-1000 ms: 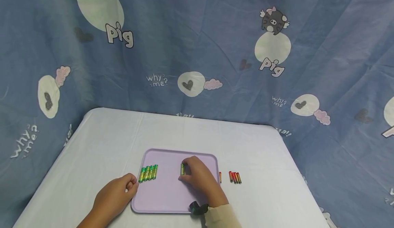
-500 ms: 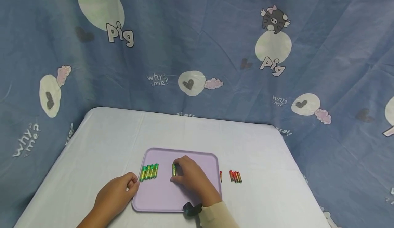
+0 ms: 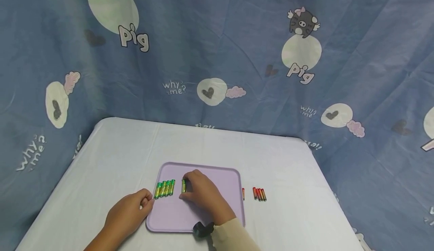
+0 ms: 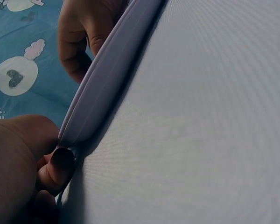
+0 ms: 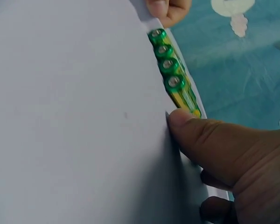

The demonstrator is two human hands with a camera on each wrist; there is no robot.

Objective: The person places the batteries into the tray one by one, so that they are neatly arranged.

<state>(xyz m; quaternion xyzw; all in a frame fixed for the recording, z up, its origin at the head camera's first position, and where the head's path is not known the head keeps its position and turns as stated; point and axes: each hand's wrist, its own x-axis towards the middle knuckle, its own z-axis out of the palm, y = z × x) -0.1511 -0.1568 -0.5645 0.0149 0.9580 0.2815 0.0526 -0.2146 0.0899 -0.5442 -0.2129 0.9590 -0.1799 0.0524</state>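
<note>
A lilac tray (image 3: 176, 219) lies on the white table. Inside its left side, several green-and-gold batteries (image 3: 164, 189) lie in a slanting row; the right wrist view shows their metal ends close together. My right hand (image 3: 202, 195) pinches one more green battery (image 3: 184, 186) between thumb and fingers, a little to the right of that row. From the right wrist, the thumb (image 5: 191, 130) hides most of this held battery. My left hand (image 3: 126, 211) holds the tray's left edge, thumb (image 4: 37, 130) at the rim and fingers curled below it.
To the right of the tray, several red batteries (image 3: 259, 194) lie side by side on the tablecloth (image 3: 281, 221). A single red battery (image 3: 243, 193) lies against the tray's right edge, partly hidden. A blue printed curtain (image 3: 217, 47) hangs behind the table.
My right hand has slid the green battery leftward across the tray, closer to the row. The left hand stays at the tray's edge.
</note>
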